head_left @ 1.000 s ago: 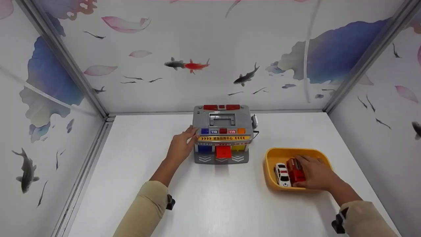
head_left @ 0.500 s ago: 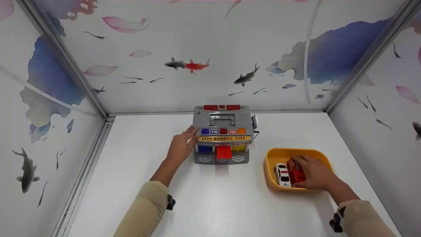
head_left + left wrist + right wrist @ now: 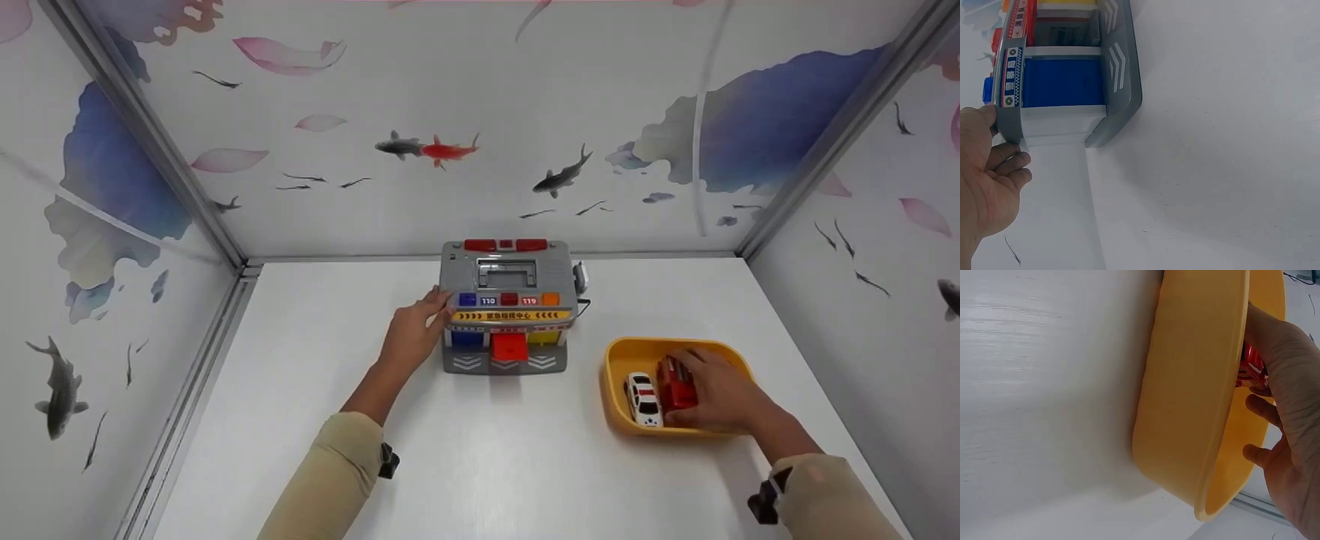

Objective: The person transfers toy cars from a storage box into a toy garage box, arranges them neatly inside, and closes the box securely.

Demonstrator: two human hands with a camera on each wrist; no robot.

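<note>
A grey toy emergency station (image 3: 506,300) stands at the back middle of the white table, its red middle door (image 3: 510,347) swung up and out. My left hand (image 3: 409,337) pinches the roof's left corner; in the left wrist view the thumb lies over the edge beside the blue door (image 3: 1064,82), fingers below. To the right, my right hand (image 3: 724,394) reaches into a yellow basin (image 3: 1185,382) and grips a red toy fire truck (image 3: 676,384) from its right side, thumb at the near end. Palm and fingers cover part of the truck. Beside it lies a white toy police car (image 3: 643,400).
A grey-white handset (image 3: 580,277) with a black cord hangs on the station's right side. Patterned white walls (image 3: 480,202) enclose the table (image 3: 480,457) at the back and both sides, with metal framing (image 3: 817,142) at the corners.
The right hand has drawn the fire truck slightly up and away from the police car, and the truck is a little tilted. The left hand stays at the station's corner.
</note>
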